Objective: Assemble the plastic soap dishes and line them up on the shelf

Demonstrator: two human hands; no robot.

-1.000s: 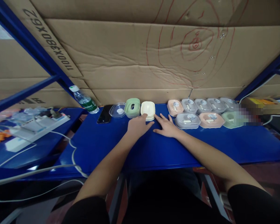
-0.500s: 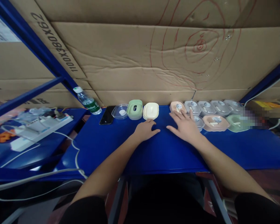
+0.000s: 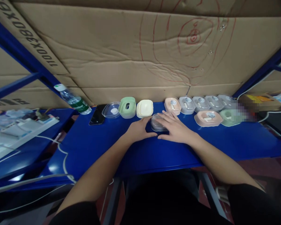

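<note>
Grey container with clear lid [image 3: 155, 125] sits on the blue tabletop [image 3: 142, 159] between the two hands, partly hidden. Right hand [image 3: 177, 128] lies over its lid and right side, fingers spread; cannot tell whether they grip or only rest. Left hand [image 3: 138, 129] is curved at its left end, thumb and fingers apart; contact there unclear.

Risks, as judged: the lid looks smooth, so flat fingers could slide across it. Pressure from the right alone might skid or turn the container, the tabletop being glossy. Lifting by the lid, if it is loosely seated, could leave the base behind.

Crowding: cream container [image 3: 145, 108] stands just behind the left fingers; a raised knuckle could nudge it into the open green container [image 3: 128, 106] beside it. Back-row pink container [image 3: 172, 105] is right behind the right fingertips, easily knocked into the grey row [image 3: 186, 104]. Clear loose lid [image 3: 110, 111] and black phone [image 3: 96, 116] lie farther left, less exposed.
</note>
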